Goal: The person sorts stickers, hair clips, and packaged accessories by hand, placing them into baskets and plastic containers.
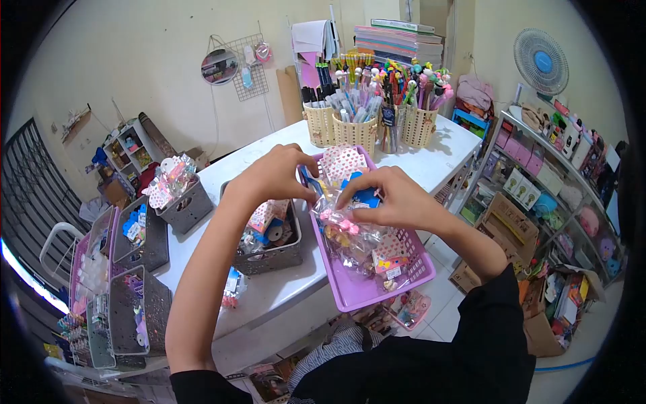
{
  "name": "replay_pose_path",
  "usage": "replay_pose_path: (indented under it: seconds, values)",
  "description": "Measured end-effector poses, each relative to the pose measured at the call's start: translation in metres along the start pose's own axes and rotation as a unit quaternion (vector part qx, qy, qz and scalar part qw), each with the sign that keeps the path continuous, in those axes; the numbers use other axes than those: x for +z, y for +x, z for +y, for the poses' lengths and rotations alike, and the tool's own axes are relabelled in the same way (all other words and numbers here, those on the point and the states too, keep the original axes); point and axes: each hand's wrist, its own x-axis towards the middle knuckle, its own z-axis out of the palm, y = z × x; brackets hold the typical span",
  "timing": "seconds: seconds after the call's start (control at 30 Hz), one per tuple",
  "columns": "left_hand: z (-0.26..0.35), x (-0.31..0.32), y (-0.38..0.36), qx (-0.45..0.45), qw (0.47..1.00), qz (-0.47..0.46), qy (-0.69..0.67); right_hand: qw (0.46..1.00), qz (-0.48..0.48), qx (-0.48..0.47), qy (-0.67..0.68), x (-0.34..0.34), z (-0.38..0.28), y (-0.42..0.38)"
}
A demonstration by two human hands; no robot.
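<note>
A purple plastic basket (346, 296) stands at the table's edge in front of me, filled with small packaged trinkets and heart-patterned cards (343, 161). Over it, a clear plastic packet with pink pieces (341, 221) is between my hands. My right hand (397, 198) pinches the packet from the right, thumb and forefinger closed on it. From the left, my left hand (282, 176) curls down, its fingertips at the packet's upper edge; their exact grip is partly hidden. Blue-backed cards (367, 196) lie beneath my right fingers.
Grey baskets of packaged trinkets stand left: one beside the purple basket (269, 259), others (185, 205) farther off. Cream holders of pens (353, 131) stand at the back. A packet (232, 286) lies near the front edge. Right are a shelf (538, 161) and cardboard boxes (508, 229).
</note>
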Motion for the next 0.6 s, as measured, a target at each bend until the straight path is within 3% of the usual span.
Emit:
replay_pose_path:
  seconds: [0.07,0.2,0.3,0.4,0.43,0.5,0.57,0.6]
  values:
    - [0.002,-0.001,0.003,-0.024,0.999,-0.022,-0.025,0.997,-0.016,0.069,-0.033,0.000,-0.009,0.001]
    - [-0.002,0.006,0.007,-0.009,0.999,-0.014,-0.041,0.990,-0.010,0.100,-0.095,0.001,-0.006,0.001]
    - [0.008,0.011,-0.002,-0.015,0.999,0.035,-0.014,0.993,0.017,0.034,-0.110,0.003,0.003,0.000]
    - [0.030,0.012,-0.015,-0.047,0.977,0.174,0.117,0.994,0.005,0.024,-0.103,0.008,-0.003,0.001]
    - [0.040,0.007,-0.020,-0.043,0.978,0.169,0.115,0.995,-0.021,0.025,-0.094,0.011,-0.004,0.003]
    - [0.054,-0.001,-0.029,-0.093,0.993,0.030,0.073,0.995,-0.044,0.031,-0.081,0.016,-0.008,0.006]
    - [0.051,0.013,-0.031,-0.073,0.992,0.066,0.079,0.986,-0.095,0.035,-0.132,0.018,-0.013,0.009]
    - [0.052,0.016,-0.029,-0.092,0.990,0.066,0.080,0.989,-0.065,0.025,-0.132,0.022,-0.008,0.009]
